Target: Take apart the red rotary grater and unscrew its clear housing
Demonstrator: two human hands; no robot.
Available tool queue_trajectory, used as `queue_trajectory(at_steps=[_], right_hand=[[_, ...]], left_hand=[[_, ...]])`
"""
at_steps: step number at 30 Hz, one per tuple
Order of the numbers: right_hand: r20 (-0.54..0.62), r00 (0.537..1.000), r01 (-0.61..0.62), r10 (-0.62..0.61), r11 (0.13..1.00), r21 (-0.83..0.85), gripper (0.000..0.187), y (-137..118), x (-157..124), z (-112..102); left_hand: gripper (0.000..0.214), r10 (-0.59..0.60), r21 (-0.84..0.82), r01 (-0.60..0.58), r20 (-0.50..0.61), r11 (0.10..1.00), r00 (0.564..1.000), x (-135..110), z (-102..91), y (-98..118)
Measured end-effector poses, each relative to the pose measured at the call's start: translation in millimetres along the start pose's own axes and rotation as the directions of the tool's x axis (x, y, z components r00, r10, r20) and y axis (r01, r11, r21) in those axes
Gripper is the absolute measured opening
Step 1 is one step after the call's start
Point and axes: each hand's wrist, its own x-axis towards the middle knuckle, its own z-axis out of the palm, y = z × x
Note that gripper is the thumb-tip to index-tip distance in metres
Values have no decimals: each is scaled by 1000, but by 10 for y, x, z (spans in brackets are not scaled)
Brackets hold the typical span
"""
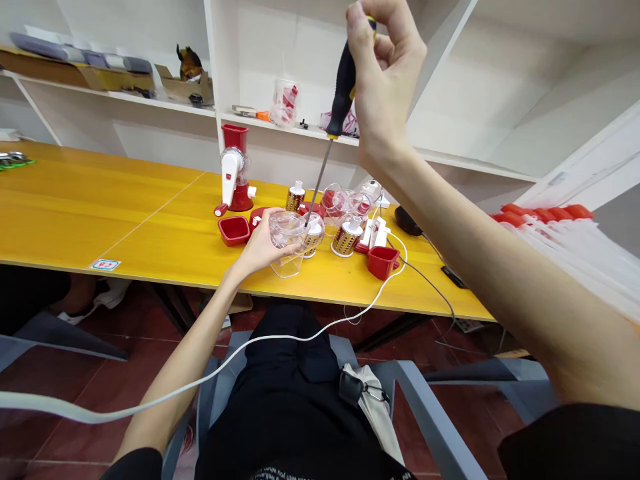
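Note:
My right hand [385,67] is raised high and closed around the dark handle of a screwdriver [343,90]. Its long shaft slants down to the left, and the tip meets or overlaps the rim of a clear plastic housing [287,230]. That housing is gripped from the left by my left hand [265,243], just above the table's front edge. Close behind it stand perforated drum graters, one [346,239] to the right and another [295,196] at the back. A red square cup [234,230] lies left of my left hand.
An assembled red and white rotary grater [235,170] stands at the back left of the yellow table [125,207]. Another red cup [383,262] sits at the right. A white cable [280,338] crosses above my lap. Shelves [275,127] rise behind, and red-topped bags [550,220] lie at the right.

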Motion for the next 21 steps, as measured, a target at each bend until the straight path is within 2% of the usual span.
queue_trajectory(at_steps=[3,5,9,11,14,16,21], right_hand=[[6,999,-33,34,997,-64,12,-8,-2,14],[-1,997,-80,80,992,-98,17,2,0,21],[-48,995,-89,91,996,32,30,42,1,35],[-33,998,-55,57,998,42,24,39,-3,41],[19,998,-56,57,996,-72,12,-17,-20,56],[27,996,-80,83,990,-116,13,-60,-34,66],[-5,988,-156,156,988,8,23,-23,-21,58]], left_hand=[[82,-11,-11,10,-6,1000,1000,0,0,0],[82,-10,-12,10,-14,1000,1000,1,3,-7],[82,-6,-13,6,-11,1000,1000,3,7,-15],[82,-4,-13,4,-7,1000,1000,1,3,-16],[82,0,2,0,1,1000,1000,-1,-5,-16],[82,-2,8,2,7,1000,1000,-2,-9,-19],[82,4,0,-4,-2,1000,1000,2,-5,-29]])
